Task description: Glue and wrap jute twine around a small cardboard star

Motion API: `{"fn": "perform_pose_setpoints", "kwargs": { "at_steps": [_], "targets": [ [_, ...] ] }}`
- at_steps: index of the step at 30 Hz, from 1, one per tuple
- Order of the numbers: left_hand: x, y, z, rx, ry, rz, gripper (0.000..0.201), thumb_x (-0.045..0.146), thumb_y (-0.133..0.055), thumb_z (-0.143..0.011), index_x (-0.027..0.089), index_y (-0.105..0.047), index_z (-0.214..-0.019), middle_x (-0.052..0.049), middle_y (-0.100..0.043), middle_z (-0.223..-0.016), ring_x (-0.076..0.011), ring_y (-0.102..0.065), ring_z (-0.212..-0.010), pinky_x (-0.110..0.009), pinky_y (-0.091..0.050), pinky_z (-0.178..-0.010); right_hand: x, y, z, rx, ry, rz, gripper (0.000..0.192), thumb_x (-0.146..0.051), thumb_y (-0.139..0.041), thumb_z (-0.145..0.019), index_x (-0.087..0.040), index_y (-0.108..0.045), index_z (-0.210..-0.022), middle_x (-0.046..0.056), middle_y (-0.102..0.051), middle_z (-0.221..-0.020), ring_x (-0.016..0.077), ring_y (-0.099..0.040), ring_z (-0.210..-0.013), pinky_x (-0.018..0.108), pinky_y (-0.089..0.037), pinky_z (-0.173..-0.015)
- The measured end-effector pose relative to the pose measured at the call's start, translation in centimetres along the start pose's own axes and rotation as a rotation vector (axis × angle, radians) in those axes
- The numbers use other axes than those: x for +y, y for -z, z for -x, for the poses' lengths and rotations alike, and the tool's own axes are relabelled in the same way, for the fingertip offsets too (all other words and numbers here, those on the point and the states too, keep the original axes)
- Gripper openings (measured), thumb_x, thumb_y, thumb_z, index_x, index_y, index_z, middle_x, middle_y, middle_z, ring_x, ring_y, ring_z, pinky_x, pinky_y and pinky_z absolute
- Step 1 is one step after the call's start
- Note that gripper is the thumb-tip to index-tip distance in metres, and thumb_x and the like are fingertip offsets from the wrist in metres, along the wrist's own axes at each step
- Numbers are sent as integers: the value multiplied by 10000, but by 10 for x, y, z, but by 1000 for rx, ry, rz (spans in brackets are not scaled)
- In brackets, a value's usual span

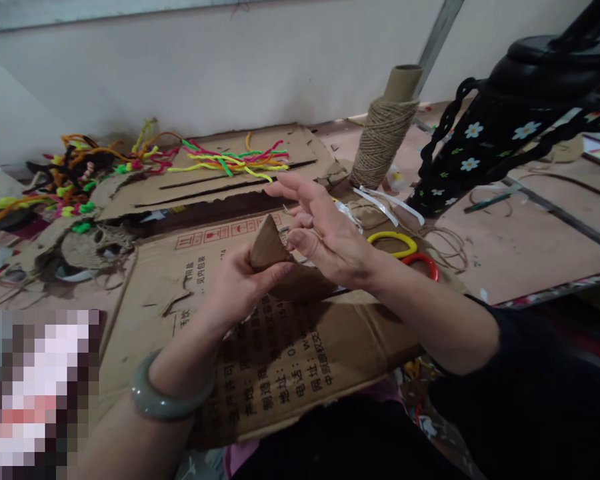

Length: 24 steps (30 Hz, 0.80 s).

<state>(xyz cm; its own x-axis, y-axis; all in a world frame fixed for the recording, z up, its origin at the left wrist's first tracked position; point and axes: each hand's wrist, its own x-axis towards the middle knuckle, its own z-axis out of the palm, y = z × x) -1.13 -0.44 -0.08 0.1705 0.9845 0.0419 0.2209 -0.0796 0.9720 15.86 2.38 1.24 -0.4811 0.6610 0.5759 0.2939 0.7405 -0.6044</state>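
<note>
Left hand closed around a brown cardboard cone, thumb pressed along its lower side, tip pointing up and away. Right hand just beside the cone, fingers spread loosely open, thumb and bent fingertips touching the cone's right edge, gripping nothing firmly. Beneath both hands, a flattened cardboard box. Beyond the right hand, a twine spool; just right of its wrist, yellow and red scissor handles. Beyond the left hand, coloured pipe cleaners.
</note>
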Motion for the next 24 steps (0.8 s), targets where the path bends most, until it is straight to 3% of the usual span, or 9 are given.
{"fn": "perform_pose_setpoints", "kwargs": {
  "at_steps": [7,11,15,18,24],
  "targets": [
    [0,-1,0,-28,2,20,214,332,-735,-641,145,-652,-705,12,-601,-593,-98,-498,-516,-210,-433,-492,0,-2,-1,-12,69,-11,558,-492,-334,-920,-206,-235,-1388,84,-382,-1436,184,-480,-1222,352,-469,-990],
    [4,-2,-1,10,35,-21,191,309,-743,-608,161,-626,-638,29,-546,-532,-99,-460,-485,-215,-390,-455,-4,-2,-2,-32,71,70,553,-480,-343,-919,-201,-250,-1388,110,-397,-1427,149,-605,-972,350,-483,-954],
    [9,-2,-1,23,48,-61,183,302,-738,-598,172,-610,-601,28,-537,-530,-102,-443,-485,-223,-373,-444,-9,-1,-2,-48,74,159,613,-559,-268,-907,-179,-272,-1388,152,-454,-1371,148,-619,-831,352,-513,-873],
    [12,-2,-1,21,27,-76,174,292,-718,-608,179,-592,-567,36,-504,-496,-96,-412,-466,-220,-346,-429,-11,-2,-3,-45,85,206,654,-575,-224,-908,-124,-276,-1380,178,-458,-1362,160,-627,-870,355,-515,-855],
    [13,-3,0,13,-14,-78,154,276,-687,-615,185,-584,-546,39,-477,-471,-93,-384,-453,-221,-340,-424,-13,-4,-5,-69,36,273,608,-536,-250,-919,-150,-274,-1388,145,-403,-1431,234,-537,-1176,375,-504,-913]
  ]
}}
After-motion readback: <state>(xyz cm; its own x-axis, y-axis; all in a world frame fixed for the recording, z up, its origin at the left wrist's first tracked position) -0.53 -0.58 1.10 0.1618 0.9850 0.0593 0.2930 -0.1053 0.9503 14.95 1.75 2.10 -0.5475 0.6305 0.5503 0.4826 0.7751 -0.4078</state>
